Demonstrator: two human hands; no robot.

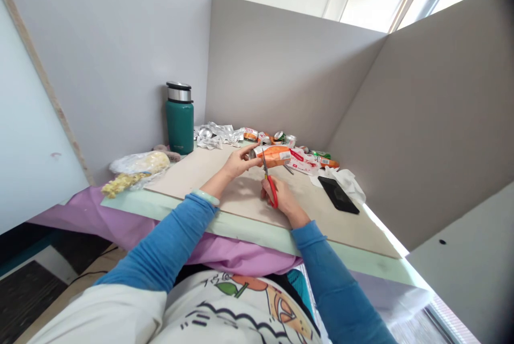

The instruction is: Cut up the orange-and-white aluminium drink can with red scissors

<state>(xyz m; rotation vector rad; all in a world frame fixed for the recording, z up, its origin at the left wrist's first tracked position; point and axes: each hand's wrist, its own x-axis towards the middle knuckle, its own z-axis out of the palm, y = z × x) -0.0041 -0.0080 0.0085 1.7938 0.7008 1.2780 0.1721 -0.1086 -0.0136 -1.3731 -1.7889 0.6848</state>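
Note:
My left hand (241,161) is closed around one end of an orange aluminium can (277,155), which lies on its side above the board. In my right hand (280,194) is a pair of red-handled scissors (273,192), its blades pointing up and away from me. The blades cross in front of the can near my left fingers. Whether they are cutting into the metal I cannot tell. Just behind the can lies a white and red plastic wrapper (304,162).
A green bottle (180,122) stands at the back left. Bagged yellow material (138,168) sits left of the board (241,197). Cut silvery pieces (219,134) and several cans (251,134) line the back. A black phone (338,194) and white tissue (349,183) lie right. Grey panels (289,66) enclose the table.

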